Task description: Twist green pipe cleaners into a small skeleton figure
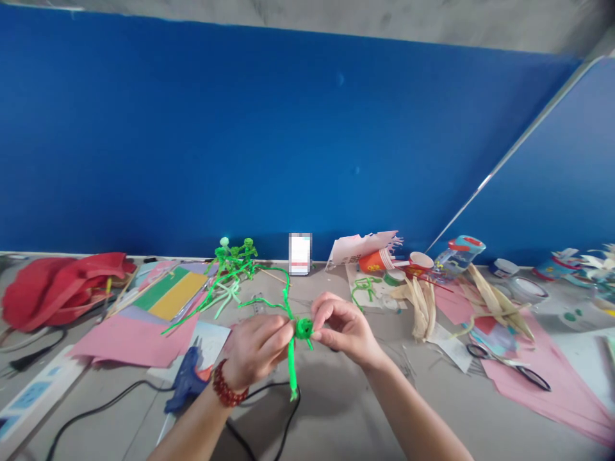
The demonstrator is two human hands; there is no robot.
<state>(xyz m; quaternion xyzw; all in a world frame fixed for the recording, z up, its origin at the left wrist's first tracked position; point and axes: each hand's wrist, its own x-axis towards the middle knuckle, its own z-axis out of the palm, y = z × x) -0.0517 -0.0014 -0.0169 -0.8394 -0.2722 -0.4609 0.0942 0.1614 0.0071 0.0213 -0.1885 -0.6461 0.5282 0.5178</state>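
Green pipe cleaner [290, 320] sits right between the two hands in the head view, twisted into a tight, fuzzy knot [303, 328] with long strands running off it: one hangs straight down, others arc up and away to the left across the table [336, 416]. Both hands are pinching, not spread. The left hand [254, 351], with a red beaded bracelet [229, 384] on its wrist, grips the pipe cleaner just beside the knot between thumb and curled fingers. The right hand [344, 326] pinches the knot's other side, its fingertips [318, 314] touching the green fuzz, so the two hands nearly meet around it.

Just below the left hand lies a blue glue gun [189, 381], its black cord [103, 410] trailing across the table. Farther left are pink paper [129, 340], a red bag [57, 291] and a white power strip [36, 400]. Straight ahead stand small green pipe-cleaner figures [235, 257] beside a pixelated white card [300, 254] — they're well beyond the hands. To the right lie dried corn husks [420, 307], black-handled scissors [509, 366] on another pink sheet [557, 390], and an orange paper cup [375, 261]. Behind everything rises a blue wall [288, 128].
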